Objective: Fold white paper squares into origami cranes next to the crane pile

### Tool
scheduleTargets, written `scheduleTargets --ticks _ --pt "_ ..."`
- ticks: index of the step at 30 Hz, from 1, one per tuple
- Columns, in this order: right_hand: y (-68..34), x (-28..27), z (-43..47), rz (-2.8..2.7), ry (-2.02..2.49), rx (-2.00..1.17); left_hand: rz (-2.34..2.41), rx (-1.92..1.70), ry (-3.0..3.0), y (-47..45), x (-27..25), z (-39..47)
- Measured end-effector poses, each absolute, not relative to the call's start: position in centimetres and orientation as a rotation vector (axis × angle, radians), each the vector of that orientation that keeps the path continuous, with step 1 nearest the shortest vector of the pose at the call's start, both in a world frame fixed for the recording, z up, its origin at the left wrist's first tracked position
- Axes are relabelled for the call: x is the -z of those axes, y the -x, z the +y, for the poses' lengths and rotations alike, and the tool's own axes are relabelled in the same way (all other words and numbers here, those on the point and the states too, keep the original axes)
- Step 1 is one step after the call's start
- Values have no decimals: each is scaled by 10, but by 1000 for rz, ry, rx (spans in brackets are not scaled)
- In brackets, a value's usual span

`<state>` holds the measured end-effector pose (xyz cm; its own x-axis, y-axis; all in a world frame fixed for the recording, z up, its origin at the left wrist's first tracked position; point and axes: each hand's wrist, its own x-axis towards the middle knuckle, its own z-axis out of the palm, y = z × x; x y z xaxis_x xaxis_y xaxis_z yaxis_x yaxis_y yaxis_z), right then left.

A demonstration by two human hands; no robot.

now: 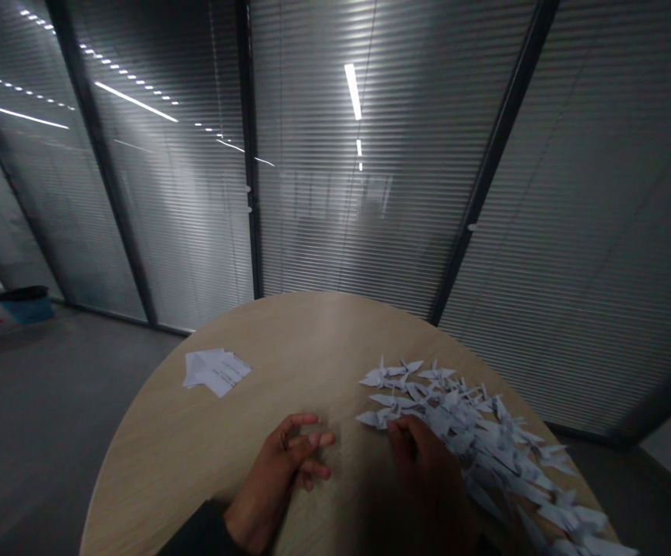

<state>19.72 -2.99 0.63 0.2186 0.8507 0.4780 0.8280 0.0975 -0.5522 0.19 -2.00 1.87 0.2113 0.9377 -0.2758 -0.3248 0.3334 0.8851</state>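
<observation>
Shadowed right hand partly hides paper cranes.

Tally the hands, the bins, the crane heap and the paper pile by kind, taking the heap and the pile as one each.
Hands, left hand and right hand: 2
Blue bins: 2
Paper crane heap: 1
Paper sheet pile: 1
Total: 6

matt paper cranes, smooth wood-grained table, glossy glass panels
</observation>
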Motion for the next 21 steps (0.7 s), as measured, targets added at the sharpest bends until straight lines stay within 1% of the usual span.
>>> scheduleTargets --ticks 5,11,21 --pt "-216 -6 -29 -1596 1881 62 949 -1023 -802 -1 -14 -18" --pt "-223 -3 -32 -1698 2131 54 934 -1010 -822 -1 -11 -17" --pt "-229 12 -30 -1770 2128 116 962 -996 -817 -2 -17 -19"
